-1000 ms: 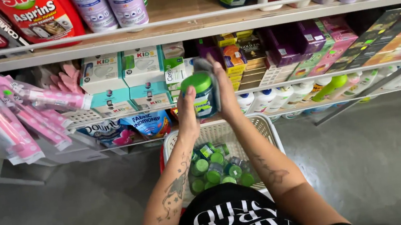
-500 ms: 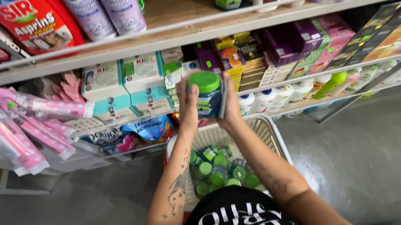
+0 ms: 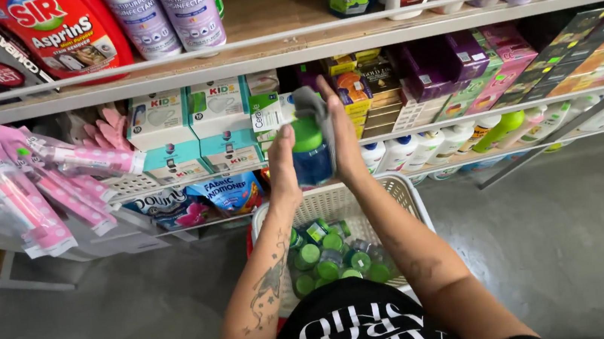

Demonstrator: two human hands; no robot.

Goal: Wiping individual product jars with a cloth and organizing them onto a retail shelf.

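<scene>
Rising toward the shelf front, the green-capped blue jar point(image 3: 311, 153) now sits higher and closer to the middle shelf's point(image 3: 462, 109) front edge than it did a second ago, when it hung lower over the basket point(image 3: 411, 195). Both hands carry it: the left hand point(image 3: 283, 165) presses its palm and thumb against the jar's left side, fingers closed round it, while the right hand point(image 3: 339, 131) lies flat along the right side with fingers stretched straight up, a grey cloth point(image 3: 310, 104) caught between its fingers and the jar's top. Half a second ago the cloth was not visible; now it shows above the green cap, so the jar looks to be getting a wipe while it is brought up to shelf level.

Just behind the jar, at the shelf's front edge, stand a white-and-green carton point(image 3: 265, 113) and stacked orange and gold boxes point(image 3: 354, 91). To the left are teal and white mask boxes point(image 3: 189, 114); to the right, purple cartons point(image 3: 471, 59).

Directly below the hands, the cream basket holds many more green-capped jars point(image 3: 331, 261), tightly packed, so most of the batch appears to be waiting. White bottles point(image 3: 421, 147) line the lower shelf beside the basket's far rim.
</scene>
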